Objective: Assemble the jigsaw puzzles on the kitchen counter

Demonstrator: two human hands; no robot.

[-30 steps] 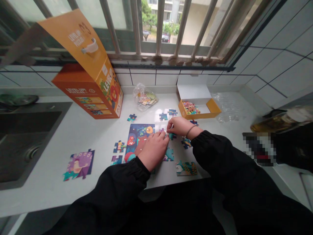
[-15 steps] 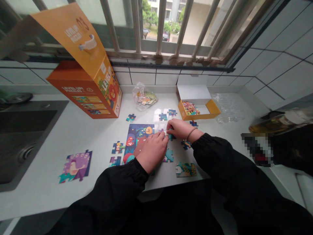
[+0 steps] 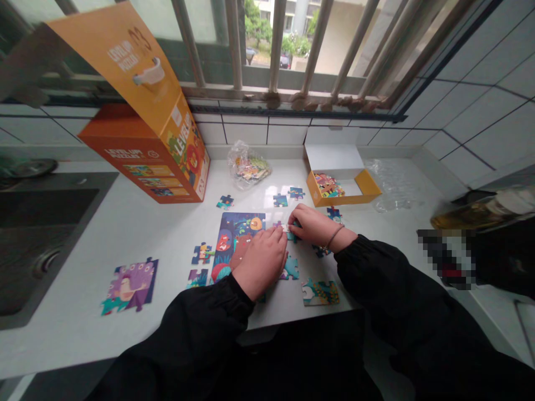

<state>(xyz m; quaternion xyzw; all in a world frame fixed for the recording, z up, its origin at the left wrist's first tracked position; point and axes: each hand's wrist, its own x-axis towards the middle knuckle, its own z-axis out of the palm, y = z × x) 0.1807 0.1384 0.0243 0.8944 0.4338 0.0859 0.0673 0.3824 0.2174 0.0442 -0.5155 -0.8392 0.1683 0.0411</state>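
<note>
My left hand (image 3: 264, 259) lies flat, fingers stretched out, over the right part of a partly joined jigsaw puzzle (image 3: 229, 236) with a dark blue night scene, hiding much of it. Just right of its fingertips, my right hand (image 3: 312, 224) is closed, with thumb and fingers pinched on a teal puzzle piece (image 3: 292, 237), mostly covered by the hand. A turquoise piece (image 3: 291, 267) lies beside my left hand's outer edge. Two joined green-and-teal pieces (image 3: 321, 292) lie nearer the counter's front edge. Loose pieces (image 3: 202, 253) sit left of the puzzle.
Further left lies a joined purple section (image 3: 131, 284). An orange puzzle box (image 3: 154, 159) stands at the back left, near the sink (image 3: 62, 234). Behind the puzzle are a plastic bag of pieces (image 3: 249, 167), an open yellow box (image 3: 340, 192) and clear plastic wrap (image 3: 395, 186).
My right hand has moved slightly right, a little away from my left fingertips, and stays pinched. The left hand keeps its place on the puzzle. The whole view has shifted slightly.
</note>
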